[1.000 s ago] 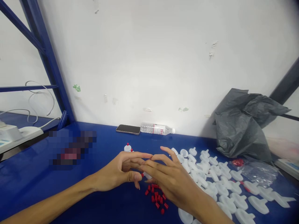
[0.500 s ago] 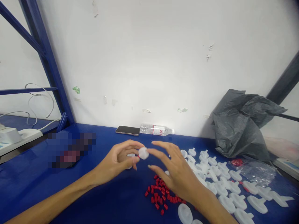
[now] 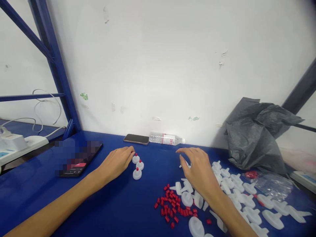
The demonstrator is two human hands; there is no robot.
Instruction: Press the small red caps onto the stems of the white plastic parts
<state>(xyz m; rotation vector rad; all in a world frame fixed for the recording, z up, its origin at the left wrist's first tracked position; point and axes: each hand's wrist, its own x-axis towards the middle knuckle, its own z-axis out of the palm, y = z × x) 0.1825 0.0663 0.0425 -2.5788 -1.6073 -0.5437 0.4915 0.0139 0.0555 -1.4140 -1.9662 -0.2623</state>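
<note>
My left hand (image 3: 117, 163) is at the left of a short line of white nozzle caps with red tips; the nearest red-tipped cap (image 3: 135, 159) stands just by its fingertips. Its fingers are pressed together, and whatever is between them is hidden. Two more capped pieces, a middle cap (image 3: 140, 165) and a front cap (image 3: 137, 173), stand upright on the blue table (image 3: 116, 204). My right hand (image 3: 196, 166) hovers with thumb and forefinger apart, holding nothing. Under it, partly covered, lie white nozzle caps (image 3: 187, 198). Small red tips (image 3: 170, 204) are scattered in front of it.
Many white nozzle caps (image 3: 251, 214) spread across the right side. Behind them sit a grey plastic bag (image 3: 256, 131) and a clear bag (image 3: 274, 184). A phone (image 3: 136, 139) and a water bottle (image 3: 165, 138) lie along the wall; another phone (image 3: 76, 168) is at left.
My hands have moved apart, the left toward the standing caps and the right toward the loose ones. The white cap between my fingers is no longer seen there. Three standing red-tipped caps now show.
</note>
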